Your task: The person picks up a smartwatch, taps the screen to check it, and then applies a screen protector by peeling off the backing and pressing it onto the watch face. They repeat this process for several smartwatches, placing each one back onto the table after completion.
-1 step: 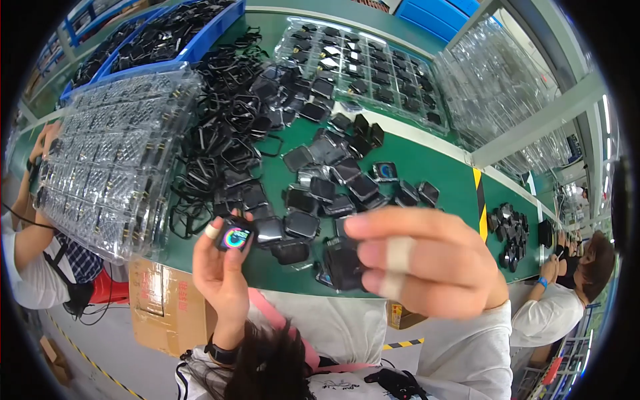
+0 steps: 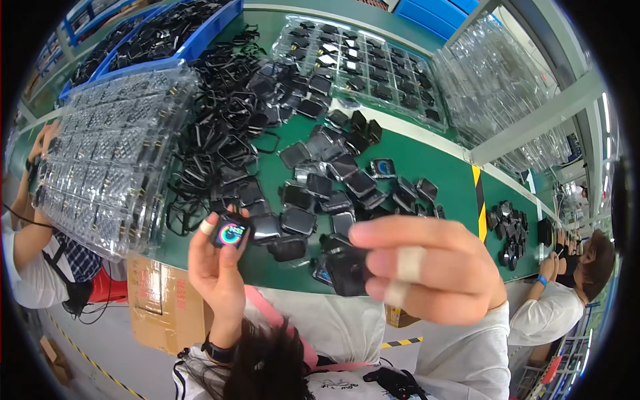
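My left hand [image 2: 217, 273] is closed around a small square smartwatch body [image 2: 230, 233] whose screen is lit with a coloured ring. My right hand [image 2: 427, 270], large and close to the view, has finger cots on two fingers. At its fingertips is a black square watch case [image 2: 349, 272], its details blurred. The right thumb is hidden. Between and beyond both hands, dark square watch bodies [image 2: 298, 221] lie scattered on the green table [image 2: 427, 157]. Another watch body with a lit screen [image 2: 383, 168] rests among them. Black frames [image 2: 200, 173] are heaped farther left.
Stacked clear trays [image 2: 107, 153] stand at the left, with blue bins [image 2: 213, 30] of black parts behind. A filled clear tray [image 2: 373, 67] lies at the back. More clear trays [image 2: 500, 87] and a metal post [image 2: 540, 120] stand right. Other people sit at both sides.
My right hand and the black watch case have shifted slightly right and down. My left hand has moved slightly left with the lit smartwatch body.
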### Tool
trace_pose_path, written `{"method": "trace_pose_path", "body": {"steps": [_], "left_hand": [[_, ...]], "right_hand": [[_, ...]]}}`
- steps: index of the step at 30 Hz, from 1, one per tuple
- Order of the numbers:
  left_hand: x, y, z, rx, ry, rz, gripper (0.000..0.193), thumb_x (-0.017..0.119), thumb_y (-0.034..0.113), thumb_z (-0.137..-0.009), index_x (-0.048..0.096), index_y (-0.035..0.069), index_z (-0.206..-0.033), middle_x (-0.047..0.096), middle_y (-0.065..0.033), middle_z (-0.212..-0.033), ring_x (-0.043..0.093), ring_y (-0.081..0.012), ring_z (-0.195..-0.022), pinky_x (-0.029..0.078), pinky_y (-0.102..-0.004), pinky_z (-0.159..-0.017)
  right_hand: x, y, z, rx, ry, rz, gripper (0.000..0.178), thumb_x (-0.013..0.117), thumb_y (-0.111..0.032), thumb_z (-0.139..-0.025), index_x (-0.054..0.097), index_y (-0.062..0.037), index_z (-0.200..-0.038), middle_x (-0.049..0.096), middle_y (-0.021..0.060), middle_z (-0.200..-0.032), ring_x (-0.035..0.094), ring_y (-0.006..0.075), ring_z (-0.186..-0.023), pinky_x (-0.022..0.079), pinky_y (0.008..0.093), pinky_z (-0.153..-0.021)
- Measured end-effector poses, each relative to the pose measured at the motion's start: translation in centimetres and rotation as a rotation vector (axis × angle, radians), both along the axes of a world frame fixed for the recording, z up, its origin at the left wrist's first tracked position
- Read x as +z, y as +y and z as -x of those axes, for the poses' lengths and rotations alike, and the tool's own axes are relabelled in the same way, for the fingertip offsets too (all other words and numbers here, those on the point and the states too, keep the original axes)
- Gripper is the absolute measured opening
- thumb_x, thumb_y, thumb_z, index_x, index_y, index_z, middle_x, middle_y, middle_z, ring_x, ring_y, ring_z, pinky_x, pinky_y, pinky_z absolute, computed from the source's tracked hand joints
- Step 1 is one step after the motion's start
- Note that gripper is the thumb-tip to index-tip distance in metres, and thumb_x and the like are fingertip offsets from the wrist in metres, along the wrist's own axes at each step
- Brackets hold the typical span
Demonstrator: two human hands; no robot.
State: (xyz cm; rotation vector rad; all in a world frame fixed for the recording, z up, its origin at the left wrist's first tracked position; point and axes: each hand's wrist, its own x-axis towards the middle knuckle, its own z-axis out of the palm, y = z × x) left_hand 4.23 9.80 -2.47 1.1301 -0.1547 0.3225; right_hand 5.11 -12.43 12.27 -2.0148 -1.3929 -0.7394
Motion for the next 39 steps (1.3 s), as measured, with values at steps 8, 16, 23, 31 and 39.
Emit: {"method": "trace_pose_path", "body": {"steps": [8, 16, 23, 31, 39], "left_hand": [[2.3, -2.7, 2.4, -0.13, 0.062, 0.011, 0.042, 0.051, 0.005, -0.092, 0.036, -0.006, -0.13, 0.048, -0.0231, -0.126, 0.052, -0.0339, -0.115, 0.047, -0.0442, -0.094], [4.9, -5.8, 3.3, -0.555, 0.153, 0.123, 0.049, 0.054, -0.006, -0.086, 0.034, -0.006, -0.132, 0.044, -0.0218, -0.131, 0.048, -0.0328, -0.12, 0.044, -0.0425, -0.098], [5.5, -7.0, 4.1, -0.693, 0.178, 0.055, 0.059, 0.057, -0.015, -0.079, 0.034, -0.005, -0.133, 0.039, -0.0183, -0.137, 0.047, -0.0265, -0.121, 0.042, -0.0393, -0.101], [5.7, -7.2, 3.9, -0.666, 0.186, -0.007, 0.058, 0.059, -0.016, -0.077, 0.037, -0.005, -0.131, 0.043, -0.0167, -0.13, 0.05, -0.0252, -0.119, 0.047, -0.0355, -0.096], [4.6, -7.6, 3.6, -0.439, 0.139, -0.118, 0.038, 0.062, -0.015, -0.076, 0.054, -0.007, -0.112, 0.052, -0.0123, -0.103, 0.061, -0.0199, -0.093, 0.055, -0.0259, -0.079]], "right_hand": [[-2.0, -2.6, 3.4, -0.049, -0.084, -0.127, 0.023, 0.073, 0.014, -0.06, 0.052, 0.0055, -0.066, 0.057, 0.0122, -0.086, 0.066, 0.0368, -0.085, 0.058, 0.031, -0.058], [-1.6, -3.8, 4.0, -0.137, 0.289, -0.153, 0.021, 0.075, 0.008, -0.062, 0.06, 0.0033, -0.077, 0.06, 0.0118, -0.084, 0.065, 0.0274, -0.077, 0.054, 0.0306, -0.058], [-2.5, -4.4, 3.2, -0.185, 0.749, -0.167, 0.026, 0.077, 0.005, -0.064, 0.064, -0.0009, -0.085, 0.061, 0.0136, -0.088, 0.061, 0.0198, -0.073, 0.048, 0.026, -0.059], [-3.9, -3.5, 2.7, -0.275, 0.841, -0.152, 0.028, 0.075, 0.004, -0.067, 0.061, -0.0024, -0.091, 0.053, 0.0116, -0.102, 0.057, 0.0164, -0.074, 0.048, 0.0251, -0.065], [-5.1, -3.1, 3.0, -0.215, 0.77, -0.18, 0.023, 0.073, 0.001, -0.072, 0.06, -0.0007, -0.091, 0.058, 0.013, -0.097, 0.059, 0.0207, -0.077, 0.049, 0.0276, -0.066]]}}
